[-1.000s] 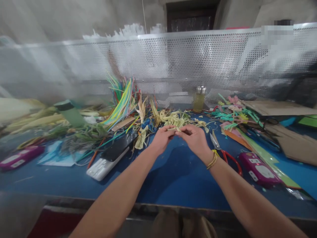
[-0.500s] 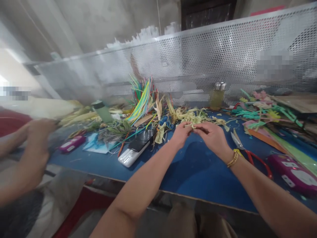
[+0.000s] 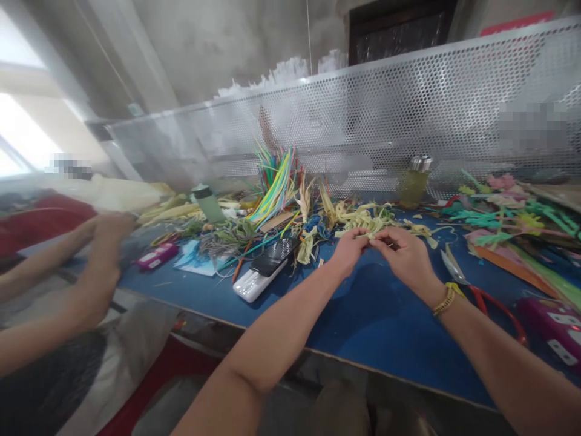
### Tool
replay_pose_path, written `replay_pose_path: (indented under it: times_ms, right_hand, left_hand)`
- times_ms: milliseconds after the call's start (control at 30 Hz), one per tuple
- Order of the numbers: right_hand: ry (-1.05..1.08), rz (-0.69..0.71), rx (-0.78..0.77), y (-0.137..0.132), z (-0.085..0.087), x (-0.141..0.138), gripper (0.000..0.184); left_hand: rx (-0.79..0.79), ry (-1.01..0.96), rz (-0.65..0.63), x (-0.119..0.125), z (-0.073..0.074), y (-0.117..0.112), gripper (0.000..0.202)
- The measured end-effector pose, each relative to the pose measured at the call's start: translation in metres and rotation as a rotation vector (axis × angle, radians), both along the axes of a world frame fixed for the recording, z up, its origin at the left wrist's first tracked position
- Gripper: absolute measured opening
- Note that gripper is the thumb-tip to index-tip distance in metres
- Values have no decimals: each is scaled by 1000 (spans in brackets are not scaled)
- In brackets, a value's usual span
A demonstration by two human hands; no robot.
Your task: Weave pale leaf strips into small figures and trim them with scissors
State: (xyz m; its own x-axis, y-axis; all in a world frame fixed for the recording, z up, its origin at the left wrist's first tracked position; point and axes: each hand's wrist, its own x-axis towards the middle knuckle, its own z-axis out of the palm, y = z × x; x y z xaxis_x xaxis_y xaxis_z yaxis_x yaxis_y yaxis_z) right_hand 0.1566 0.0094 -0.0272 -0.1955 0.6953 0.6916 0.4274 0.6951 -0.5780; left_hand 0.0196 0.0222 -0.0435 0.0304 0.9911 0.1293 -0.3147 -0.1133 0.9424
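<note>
Above the blue table [image 3: 376,327], my left hand [image 3: 350,251] and my right hand [image 3: 403,249] meet fingertip to fingertip. Both pinch a small pale yellow-green strip of what looks like dried husk [image 3: 371,237]; the fingers cover most of it. Just behind them lies a heap of similar pale husk strips [image 3: 363,216]. A yellow band circles my right wrist. Beside that wrist lie scissors [image 3: 454,267] with red handles, their blades pointing away from me.
A black phone [image 3: 272,257] overlaps a white device [image 3: 252,286] left of my forearm. Behind stand coloured stems [image 3: 276,188] and a bottle [image 3: 414,184]. Artificial flowers [image 3: 508,212] and a magenta device [image 3: 551,330] lie right. At left is a co-worker's arm [image 3: 97,284]. A perforated panel [image 3: 313,127] backs the table.
The view has turned slightly left, so everything sits farther right. My hands stay together on the husk strip, with small shifts of the fingers.
</note>
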Motion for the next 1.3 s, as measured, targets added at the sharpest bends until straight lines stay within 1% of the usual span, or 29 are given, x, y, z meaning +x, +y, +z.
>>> replay_pose_path:
  times_ms: [67, 133, 200, 267, 400, 533, 600, 700, 800, 867, 967, 1033, 1100, 1200, 1300]
  right_hand:
    - [2, -23, -56, -1, 0, 0, 12]
    - [25, -44, -64, -3, 0, -1, 11]
    - [82, -33, -82, -4, 0, -3, 10]
    - [113, -37, -87, -5, -1, -4, 9]
    - [60, -132, -68, -4, -3, -5, 10]
    - [-1, -201, -46, -1, -4, -2, 12]
    - [-15, -217, -44, 1, -4, 0, 13]
    - [-38, -247, -44, 2, -4, 2, 14]
    - [-97, -267, -25, 2, -3, 2, 15]
    - [-159, -263, 10, 3, -3, 3, 16]
    - [-218, -227, 66, 3, -3, 3, 15]
    - [-215, -214, 67, 3, -3, 4, 16]
    - [-175, -219, 17, 3, -3, 4, 15]
    - [-46, -204, -106, 5, -3, 5, 10]
    - [18, -156, -162, 8, -3, 8, 24]
  left_hand:
    - [0, -1, -3, 0, 2, -1, 9]
    - [1, 2, 4, 0, 4, -2, 11]
    - [-4, -12, -4, 0, 6, -2, 12]
    - [-11, -60, -6, 0, 8, -3, 15]
    - [-6, -117, -30, 2, 9, -4, 18]
    - [36, -131, -23, 3, 7, -3, 19]
    - [63, -84, -17, 2, 5, -1, 19]
    - [127, 86, -7, -1, 2, 2, 17]
    - [178, 274, 58, -6, -1, 5, 15]
    - [201, 349, 111, -8, -2, 7, 15]
    - [215, 387, 138, -9, -3, 8, 14]
    - [213, 390, 137, -9, -3, 8, 13]
    - [224, 389, 122, -9, -3, 8, 13]
    - [253, 384, 87, -10, -2, 8, 13]
    - [284, 398, 58, -12, 1, 6, 12]
